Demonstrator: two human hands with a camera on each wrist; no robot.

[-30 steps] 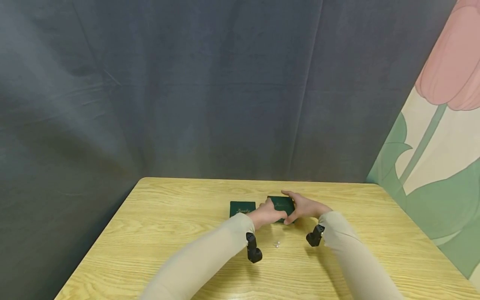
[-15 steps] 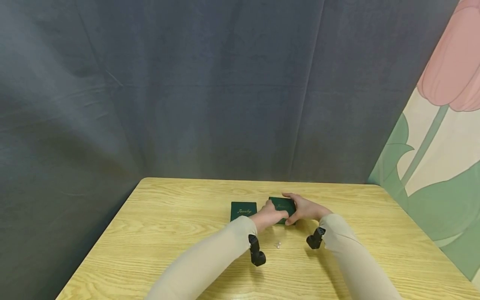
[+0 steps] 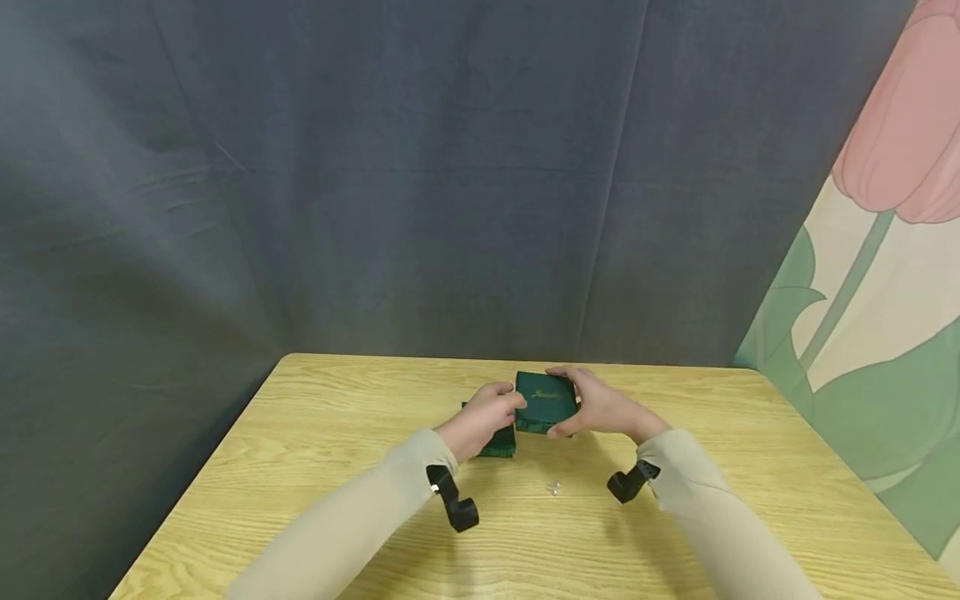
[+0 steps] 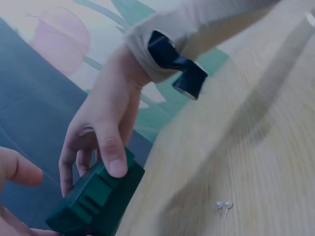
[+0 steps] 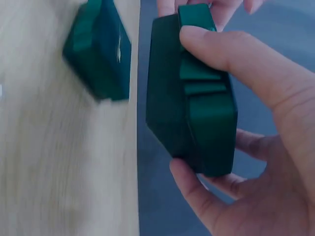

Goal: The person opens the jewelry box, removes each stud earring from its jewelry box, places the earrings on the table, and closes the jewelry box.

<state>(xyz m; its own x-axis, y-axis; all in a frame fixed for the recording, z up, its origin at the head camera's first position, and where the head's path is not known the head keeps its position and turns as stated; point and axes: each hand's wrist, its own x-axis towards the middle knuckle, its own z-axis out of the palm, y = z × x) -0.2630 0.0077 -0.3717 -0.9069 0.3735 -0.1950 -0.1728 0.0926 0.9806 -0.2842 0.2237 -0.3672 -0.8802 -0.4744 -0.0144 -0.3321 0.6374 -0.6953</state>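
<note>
My right hand (image 3: 603, 406) grips a dark green jewelry box (image 3: 546, 398) with gold lettering on its lid. In the right wrist view the thumb lies on the box's ribbed front side and the fingers reach round the far end; the box is tilted and raised off the table. My left hand (image 3: 483, 417) is at the box's left side, its thumb (image 4: 22, 169) standing apart and its fingertips right at the box's edge. Partly hidden under the left hand, a second green jewelry box (image 3: 498, 443) sits on the table.
Two small pearl-topped stud earrings (image 4: 224, 204) lie on the wooden table (image 3: 337, 467), nearer to me than the boxes. A dark grey curtain (image 3: 450, 183) hangs behind the table. On the right is a wall with a painted tulip (image 3: 900, 125).
The right-hand box has been lifted and shifted left, its lid turned more toward me. My left hand has moved left off its front, now over the second box.
</note>
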